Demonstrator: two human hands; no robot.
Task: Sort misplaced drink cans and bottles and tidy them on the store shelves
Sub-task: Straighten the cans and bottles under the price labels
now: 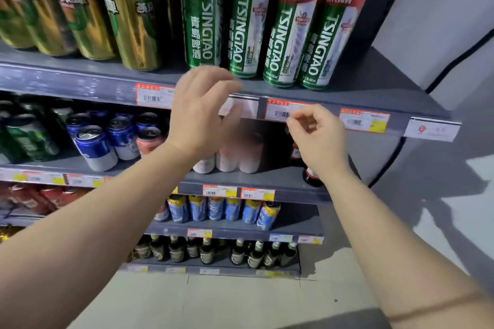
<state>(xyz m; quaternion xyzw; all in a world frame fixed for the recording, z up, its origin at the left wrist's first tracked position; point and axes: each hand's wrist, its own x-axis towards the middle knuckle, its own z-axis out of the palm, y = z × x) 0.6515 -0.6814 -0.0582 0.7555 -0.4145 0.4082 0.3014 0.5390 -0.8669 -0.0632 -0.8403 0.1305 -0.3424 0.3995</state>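
Note:
Several tall green-and-red Tsingtao cans [248, 21] stand in a row on the top shelf [347, 88], with gold-green cans [133, 13] to their left. My left hand [200, 112] is raised in front of the shelf edge just below the Tsingtao cans, fingers loosely curved, holding nothing. My right hand [315, 136] hovers lower right, at the price-tag strip [280, 112], fingers loosely curled with fingertips near a tag; no can is in it. Pink-white cans [235, 157] stand on the shelf behind my hands, partly hidden.
Blue cans [93, 147] and dark green cans [29, 136] fill the second shelf on the left. A brown bottle [311, 176] stands at its right end. Light-blue cans [213, 208] and dark bottles [208, 248] occupy the lower shelves. Grey floor lies to the right.

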